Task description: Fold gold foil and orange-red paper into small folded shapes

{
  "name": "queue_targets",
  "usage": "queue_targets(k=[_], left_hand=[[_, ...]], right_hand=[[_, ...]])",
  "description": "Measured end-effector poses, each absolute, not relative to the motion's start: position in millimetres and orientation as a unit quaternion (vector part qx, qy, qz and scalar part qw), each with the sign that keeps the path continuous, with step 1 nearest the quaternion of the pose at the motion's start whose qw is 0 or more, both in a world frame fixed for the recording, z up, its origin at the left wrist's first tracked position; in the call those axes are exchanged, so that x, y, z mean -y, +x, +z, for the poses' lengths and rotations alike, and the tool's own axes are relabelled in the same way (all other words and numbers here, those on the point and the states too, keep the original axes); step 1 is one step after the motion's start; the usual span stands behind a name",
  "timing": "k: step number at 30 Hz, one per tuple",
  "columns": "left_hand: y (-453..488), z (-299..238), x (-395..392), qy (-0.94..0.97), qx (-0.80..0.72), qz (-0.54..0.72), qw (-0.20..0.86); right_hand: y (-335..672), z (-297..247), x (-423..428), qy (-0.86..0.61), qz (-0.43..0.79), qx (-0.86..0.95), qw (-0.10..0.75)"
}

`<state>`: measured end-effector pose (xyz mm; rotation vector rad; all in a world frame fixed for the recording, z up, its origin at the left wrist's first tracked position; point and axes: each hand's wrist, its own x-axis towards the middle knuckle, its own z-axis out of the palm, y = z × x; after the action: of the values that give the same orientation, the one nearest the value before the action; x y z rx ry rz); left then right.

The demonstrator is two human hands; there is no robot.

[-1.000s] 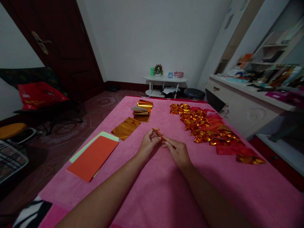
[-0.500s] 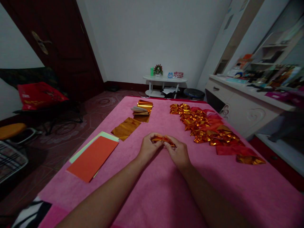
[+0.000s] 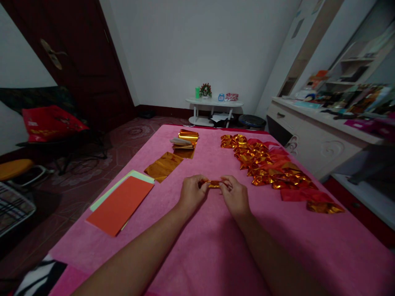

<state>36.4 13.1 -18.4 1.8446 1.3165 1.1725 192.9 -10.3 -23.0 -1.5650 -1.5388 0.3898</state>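
My left hand (image 3: 193, 192) pinches one end of a narrow folded strip of gold foil paper (image 3: 214, 184). The other end is between the fingers of my right hand (image 3: 236, 195), so the shiny middle shows in the gap. Both hands rest low over the pink cloth (image 3: 197, 246). To the left lies a flat gold foil sheet (image 3: 164, 166), with a stack of gold foil paper (image 3: 189, 135) beyond it. Several folded gold foil pieces (image 3: 256, 158) with red parts run in a slanting row on the right.
Orange paper sheets (image 3: 121, 205) lie over pale green paper (image 3: 106, 193) at the left edge. A white dresser (image 3: 314, 131) stands along the right, and a small white table (image 3: 212, 102) is by the far wall. A red bag (image 3: 52, 123) sits on a chair at left.
My hands have moved slightly apart along the foil strip. More of its middle now shows between my fingers, and it lies more level. The surrounding papers have stayed put.
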Motion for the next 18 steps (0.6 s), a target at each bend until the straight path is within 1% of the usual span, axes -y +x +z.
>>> queue_targets(k=[4, 8, 10, 18], left_hand=[[34, -13, -12, 0.706, -0.525, 0.406, 0.248], [30, -6, -9, 0.731, -0.591, 0.311, 0.144], [28, -4, -7, 0.743, -0.604, 0.266, 0.113], [31, -2, -2, 0.762, -0.614, 0.194, 0.072]], right_hand=[[196, -20, 11, -0.659, 0.112, 0.636, 0.386], [196, -18, 13, -0.671, 0.09, 0.642, 0.36], [194, -15, 14, -0.684, 0.084, 0.64, 0.34], [186, -5, 17, -0.719, -0.007, 0.664, 0.204]])
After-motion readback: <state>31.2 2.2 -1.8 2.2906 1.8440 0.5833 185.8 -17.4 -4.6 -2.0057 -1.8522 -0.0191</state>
